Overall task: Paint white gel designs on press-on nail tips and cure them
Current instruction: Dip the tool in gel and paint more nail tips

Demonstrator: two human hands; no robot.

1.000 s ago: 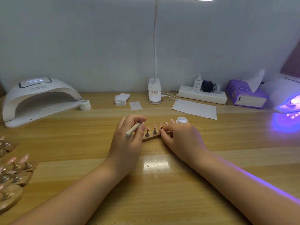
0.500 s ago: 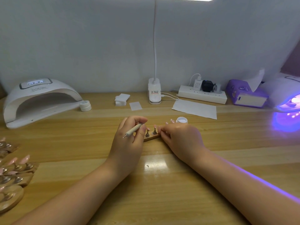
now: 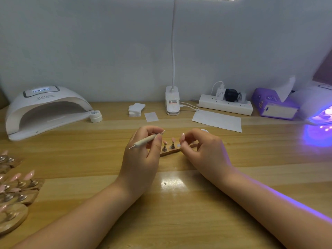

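Note:
My left hand (image 3: 142, 157) grips a thin cream dotting pen (image 3: 146, 140), its tip pointing right and up. A small wooden strip (image 3: 169, 152) lies between my hands. Two pink nail tips stand on it on metal pegs (image 3: 165, 146) (image 3: 172, 143), beside a bare white spot (image 3: 178, 145). My right hand (image 3: 203, 151) hovers over the strip's right end, fingers curled, pinching a pink nail tip (image 3: 182, 135) raised above the strip. An open white gel pot (image 3: 204, 130) peeks out behind that hand.
A white curing lamp (image 3: 45, 108) sits at the back left with a closed jar (image 3: 96, 115) beside it. A second lamp (image 3: 321, 112) glows purple at the right edge. More nail-tip holders (image 3: 18, 186) lie at the left. Wipes (image 3: 136, 108), paper (image 3: 217, 120), a power strip (image 3: 226, 105) and a tissue box (image 3: 274, 105) line the back.
My right hand has risen off the strip with one nail tip pinched, leaving a bare spot. My left hand with the pen has lifted slightly.

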